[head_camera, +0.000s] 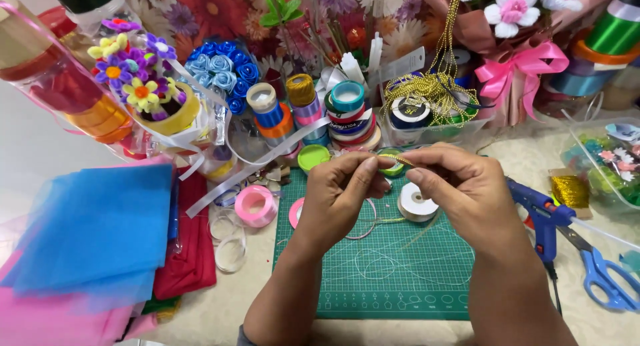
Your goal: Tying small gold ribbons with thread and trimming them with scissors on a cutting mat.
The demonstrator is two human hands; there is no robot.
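Both hands are raised over the far edge of the green cutting mat (400, 266), fingertips meeting at centre. A short piece of gold cord (393, 160) is pinched between them: left hand (337, 193) fingers closed narrow on its left end, right hand (467, 189) fingers closed on its right end. The cord's long axis runs roughly left-right, tilted slightly down to the right; the visible span is very short, the rest is hidden under the fingertips. Judgement: the cord is being twisted or knotted, so tension should be kept even across both pinches and the grip kept close to the working point to stop slip or fraying. A white ribbon spool (417, 203) lies just under the right hand, a green spool (313, 157) just beyond the left, a pink spool (256, 206) left of the mat. A blue glue gun (541, 216) and blue scissors (603, 273) lie on the surface to the right, well apart from the cord.
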